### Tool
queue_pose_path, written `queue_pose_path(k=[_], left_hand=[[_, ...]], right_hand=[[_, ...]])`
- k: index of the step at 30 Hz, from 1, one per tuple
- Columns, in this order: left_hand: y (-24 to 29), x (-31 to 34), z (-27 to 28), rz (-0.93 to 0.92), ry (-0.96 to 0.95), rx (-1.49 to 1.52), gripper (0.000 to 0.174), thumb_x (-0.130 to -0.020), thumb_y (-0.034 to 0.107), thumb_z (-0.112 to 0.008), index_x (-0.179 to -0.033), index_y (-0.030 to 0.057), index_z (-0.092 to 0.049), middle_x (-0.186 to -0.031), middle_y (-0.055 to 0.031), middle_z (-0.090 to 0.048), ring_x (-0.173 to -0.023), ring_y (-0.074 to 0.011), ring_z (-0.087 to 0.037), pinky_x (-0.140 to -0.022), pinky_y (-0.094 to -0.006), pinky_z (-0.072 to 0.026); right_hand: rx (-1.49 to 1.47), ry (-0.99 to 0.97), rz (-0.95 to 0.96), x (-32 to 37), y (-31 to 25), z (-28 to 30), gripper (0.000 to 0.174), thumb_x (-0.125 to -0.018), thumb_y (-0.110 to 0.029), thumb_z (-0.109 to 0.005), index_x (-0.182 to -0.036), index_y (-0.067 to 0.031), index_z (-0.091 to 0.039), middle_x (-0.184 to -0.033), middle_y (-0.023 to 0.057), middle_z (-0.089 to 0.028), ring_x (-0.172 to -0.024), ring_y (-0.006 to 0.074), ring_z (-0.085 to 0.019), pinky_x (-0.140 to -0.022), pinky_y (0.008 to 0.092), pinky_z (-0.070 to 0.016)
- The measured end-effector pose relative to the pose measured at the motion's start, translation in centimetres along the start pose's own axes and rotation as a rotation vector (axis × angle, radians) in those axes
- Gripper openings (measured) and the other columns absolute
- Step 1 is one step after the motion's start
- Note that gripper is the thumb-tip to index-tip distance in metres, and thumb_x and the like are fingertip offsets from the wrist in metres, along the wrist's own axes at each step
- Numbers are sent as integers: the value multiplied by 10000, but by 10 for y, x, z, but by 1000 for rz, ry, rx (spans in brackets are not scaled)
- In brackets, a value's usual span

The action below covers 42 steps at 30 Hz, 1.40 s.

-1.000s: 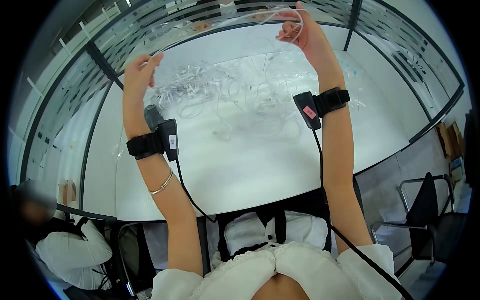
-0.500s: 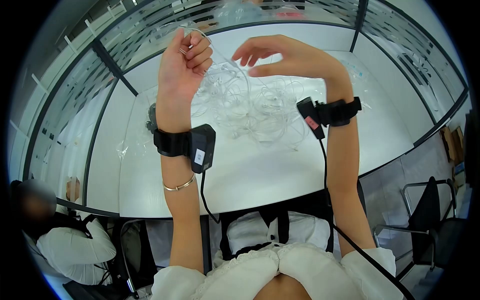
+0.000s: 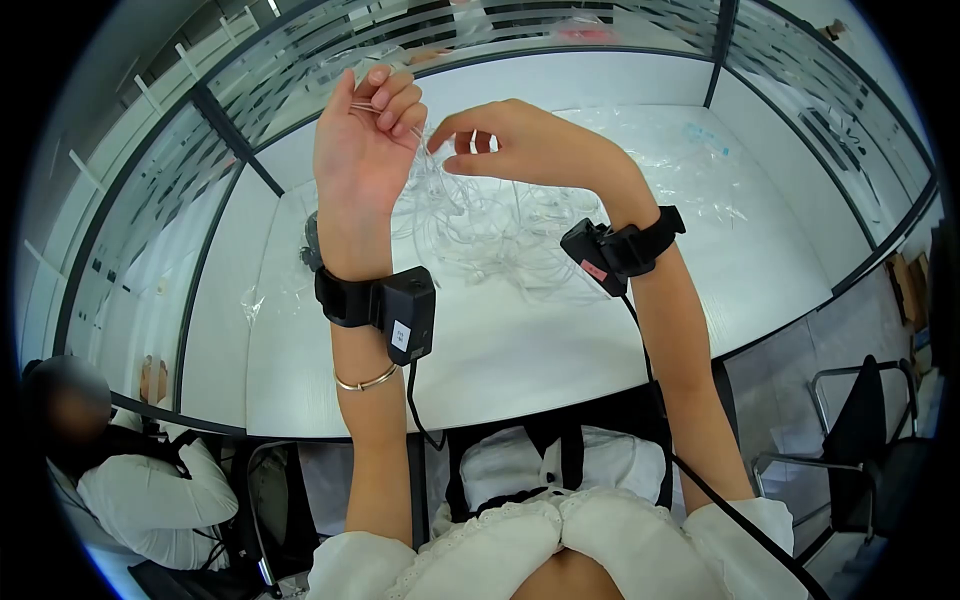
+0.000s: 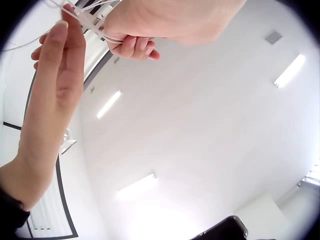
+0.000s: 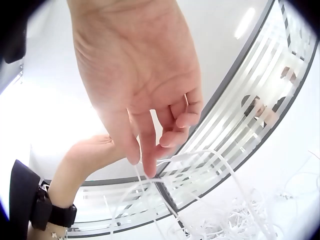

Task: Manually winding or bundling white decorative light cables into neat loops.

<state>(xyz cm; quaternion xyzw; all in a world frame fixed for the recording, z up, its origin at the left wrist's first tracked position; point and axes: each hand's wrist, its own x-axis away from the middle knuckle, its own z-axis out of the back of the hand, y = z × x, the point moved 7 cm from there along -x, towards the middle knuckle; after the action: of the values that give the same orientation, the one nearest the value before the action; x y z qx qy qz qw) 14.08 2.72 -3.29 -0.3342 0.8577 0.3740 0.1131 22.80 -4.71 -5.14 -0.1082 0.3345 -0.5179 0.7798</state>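
Note:
My left hand (image 3: 365, 165) is raised over the far left part of the table, palm toward me. Its curled fingers hold a thin white cable (image 5: 226, 165), whose strands cross the finger bases. Close on its right is my right hand (image 3: 525, 150), bent inward at the wrist. Its thumb and index finger reach toward the cable with a gap between them, and the other fingers are loosely bent. In the right wrist view, loose strands hang right by these fingertips. Below both hands lies a tangled heap of white cables (image 3: 510, 250).
A white table (image 3: 520, 365) is bounded by low partitions with striped glass (image 3: 560, 25). Clear plastic film (image 3: 715, 165) lies at its far right. A dark object (image 3: 310, 240) stands behind my left wrist. Another person (image 3: 150, 490) sits at lower left; a black chair (image 3: 860, 450) stands at right.
From wide apart, my hands have come together; the left moved right with the cable in its fingers. The right left its raised place, lost its hold on the cable, and came down beside the left.

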Motion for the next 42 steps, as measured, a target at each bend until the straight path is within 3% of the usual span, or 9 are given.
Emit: queue_pose_path(k=[3, 6, 12, 16, 22, 30, 36, 40, 42], left_hand=[[5, 1, 3, -4, -13, 83, 340, -997, 253, -263, -798, 28, -423, -694, -22, -323, -596, -127, -273, -545, -268, -271], [19, 3, 10, -88, 57, 148, 350, -1000, 266, -261, -807, 21, -419, -711, -32, -330, -603, -136, -283, -556, -275, -278], [20, 6, -9, -96, -69, 217, 343, -1002, 269, -260, -817, 22, -410, -711, -32, -323, -606, -137, -286, -569, -268, -278], [18, 7, -13, -52, -101, 231, 309, -998, 244, -269, -793, 46, -388, -686, -15, -302, -582, -119, -261, -545, -261, -255], [35, 10, 3, -67, -40, 91, 253, -983, 186, -301, -775, 62, -375, -645, 2, -281, -528, -97, -225, -495, -252, -214], [60, 17, 18, -47, -21, 14, 245, -973, 179, -325, -768, 63, -387, -625, 12, -269, -494, -83, -205, -465, -245, -180], [66, 24, 21, 84, 59, -786, 312, -951, 261, -430, -684, 103, -397, -573, 55, -264, -461, -39, -191, -433, -233, -146], [84, 36, 34, -50, 474, -1333, 307, -947, 286, -471, -698, 107, -459, -562, 95, -273, -471, -1, -205, -417, -206, -134], [81, 32, 33, -72, 416, -1323, 281, -945, 285, -475, -741, 94, -503, -559, 100, -274, -478, 3, -212, -423, -201, -133]], right_hand=[[89, -36, 30, -2, -1, -8, 210, -826, -263, -622, -826, -59, -669, -835, 34, -626, -734, 154, -543, -657, 288, -448], [48, -119, 25, -1, 1, -16, 216, -831, -265, -613, -897, -65, -662, -857, 38, -632, -760, 166, -559, -669, 279, -448], [39, 96, 163, -9, 6, -23, 252, -813, -190, -635, -1038, -76, -620, -923, 39, -650, -818, 185, -588, -696, 311, -474], [74, -55, 17, -12, 20, -35, 152, -806, -146, -634, -922, -52, -664, -856, 50, -666, -723, 191, -595, -675, 311, -487], [16, 152, 33, -12, 36, -3, 140, -804, -131, -617, -897, -44, -676, -794, 46, -673, -661, 150, -587, -631, 286, -484], [-521, 509, -172, 17, 81, 55, 217, -856, -240, -514, -929, -64, -617, -772, 26, -630, -630, 74, -548, -585, 202, -412], [-556, 502, -152, 31, 85, 73, 223, -869, -255, -521, -922, -65, -626, -691, -14, -555, -641, 61, -492, -628, 198, -394], [-487, 379, -66, 36, 63, 76, 209, -871, -246, -531, -920, -73, -636, -689, -14, -553, -632, 60, -487, -623, 202, -393], [-431, 249, -37, 36, 46, 70, 208, -872, -244, -538, -927, -74, -645, -690, -11, -555, -626, 61, -488, -618, 206, -399]])
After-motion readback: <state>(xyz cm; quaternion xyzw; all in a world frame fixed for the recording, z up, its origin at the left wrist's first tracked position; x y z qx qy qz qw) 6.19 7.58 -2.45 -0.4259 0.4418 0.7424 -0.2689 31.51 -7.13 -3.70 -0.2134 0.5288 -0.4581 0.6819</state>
